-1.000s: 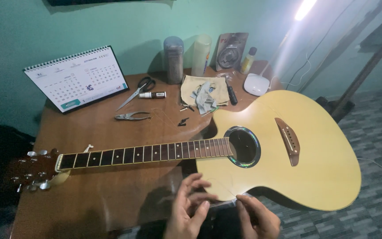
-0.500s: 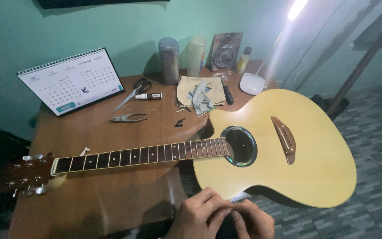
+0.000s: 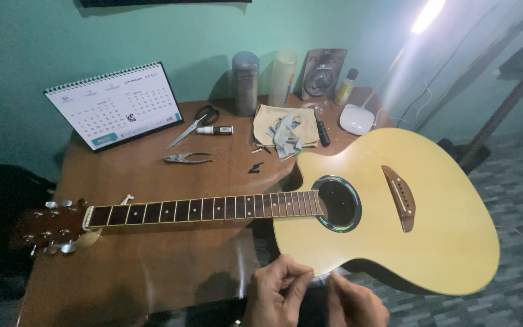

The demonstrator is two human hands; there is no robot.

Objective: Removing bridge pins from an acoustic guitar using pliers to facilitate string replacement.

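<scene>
I am seeing both hands meeting at the table's near edge: left hand (image 3: 279, 293) and right hand (image 3: 352, 303) are pinching a small pale item (image 3: 322, 278), too blurred to identify, just beside the guitar (image 3: 431, 230) body. Pliers (image 3: 186, 158), scissors (image 3: 195, 124), calendar (image 3: 116, 106) and cloth (image 3: 286, 124) are lying well beyond the neck on the table (image 3: 152, 266).

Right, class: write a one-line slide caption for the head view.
Two hands, left and right, pinch a small pale item beside an unstrung acoustic guitar on a wooden table.
</scene>
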